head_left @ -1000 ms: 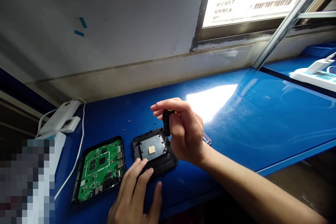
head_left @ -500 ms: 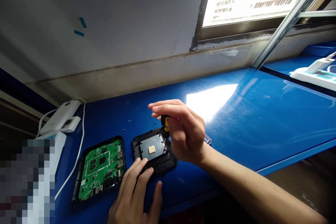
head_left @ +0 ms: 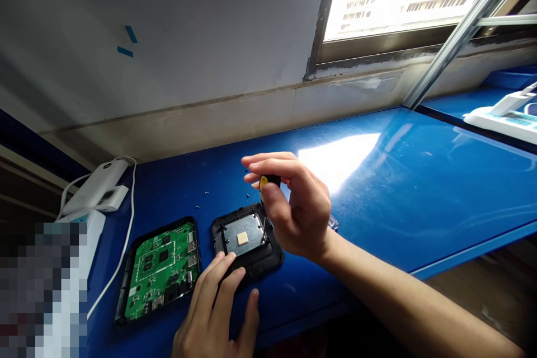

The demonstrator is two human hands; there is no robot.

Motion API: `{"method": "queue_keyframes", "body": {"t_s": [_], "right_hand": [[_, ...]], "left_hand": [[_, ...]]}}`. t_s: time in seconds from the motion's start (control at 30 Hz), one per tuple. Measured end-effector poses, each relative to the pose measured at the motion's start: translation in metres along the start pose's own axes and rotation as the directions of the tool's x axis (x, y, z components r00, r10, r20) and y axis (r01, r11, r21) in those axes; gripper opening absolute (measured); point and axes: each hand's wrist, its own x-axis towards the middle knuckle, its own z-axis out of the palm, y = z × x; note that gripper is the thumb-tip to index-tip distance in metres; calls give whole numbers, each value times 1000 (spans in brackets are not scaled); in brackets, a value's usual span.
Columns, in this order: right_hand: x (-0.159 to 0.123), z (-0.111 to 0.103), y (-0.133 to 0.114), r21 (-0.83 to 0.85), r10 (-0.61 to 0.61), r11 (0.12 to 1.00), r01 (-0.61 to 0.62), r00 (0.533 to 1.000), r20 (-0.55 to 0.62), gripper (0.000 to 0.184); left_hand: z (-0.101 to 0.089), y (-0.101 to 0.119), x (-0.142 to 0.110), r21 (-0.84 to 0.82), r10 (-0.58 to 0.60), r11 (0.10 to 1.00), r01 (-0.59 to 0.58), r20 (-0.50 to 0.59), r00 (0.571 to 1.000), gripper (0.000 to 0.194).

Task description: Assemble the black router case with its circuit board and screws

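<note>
My right hand [head_left: 296, 204] is closed round a black and yellow screwdriver [head_left: 264, 185], its thin shaft pointing down to the right side of a metal plate [head_left: 232, 235]. That plate, with a small pale square pad [head_left: 242, 239] in its middle, lies inside a black plastic cover [head_left: 260, 265]. With fingers spread, my left hand [head_left: 218, 307] rests its fingertips on the near left edge of the cover and plate. To the left lies a black casing holding a green circuit board [head_left: 161, 268], its ports facing right.
Small loose screws [head_left: 206, 193] are scattered behind the cover. A clear plastic item [head_left: 333, 223] is partly hidden by my right wrist. White power adapters [head_left: 94, 190] with a cable stand at the left. A power strip [head_left: 503, 123] sits far right on the blue table [head_left: 398, 179].
My right hand has shifted slightly up and right, and its grip on the screwdriver handle has turned, showing more of the shaft. My left hand stays where it was.
</note>
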Motion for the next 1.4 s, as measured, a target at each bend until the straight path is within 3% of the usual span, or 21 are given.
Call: {"method": "queue_keyframes", "body": {"t_s": [0.17,0.2,0.37,0.47,0.63,0.83,0.9,1.0,1.13,1.3,1.4], "right_hand": [[5,0,-2,-133,-57,990,48,996,-65,9],[5,1,-2,-126,-36,992,26,997,-75,7],[-4,0,0,40,63,997,-62,998,-14,28],[-2,-2,0,29,17,999,-18,1000,9,20],[6,-2,-2,-134,-29,991,20,998,-64,10],[-1,0,-1,32,66,997,-65,998,-19,28],[-1,-1,-1,61,30,998,-31,999,14,23],[3,-3,-1,-38,-40,999,40,999,-13,16],[7,-2,-2,-145,-25,989,14,997,-77,4],[0,2,0,-50,70,996,-72,997,-36,22],[-2,1,0,23,53,998,-53,999,9,20]], "left_hand": [[0,1,-1,15,-6,1000,6,9,1000,16],[-1,0,-1,11,-3,1000,3,11,1000,16],[-1,-1,0,11,3,1000,-3,15,1000,16],[0,0,-1,16,-10,1000,10,14,1000,16],[0,0,-1,11,-6,1000,6,14,1000,16],[-1,0,0,3,12,1000,-13,14,1000,16],[0,0,0,10,4,1000,-4,10,1000,16],[0,1,0,16,-8,1000,8,5,1000,16],[-1,1,1,15,4,1000,-4,8,1000,15],[-2,0,2,-3,20,1000,-20,4,1000,15],[0,0,0,-3,12,1000,-12,7,1000,16]]}}
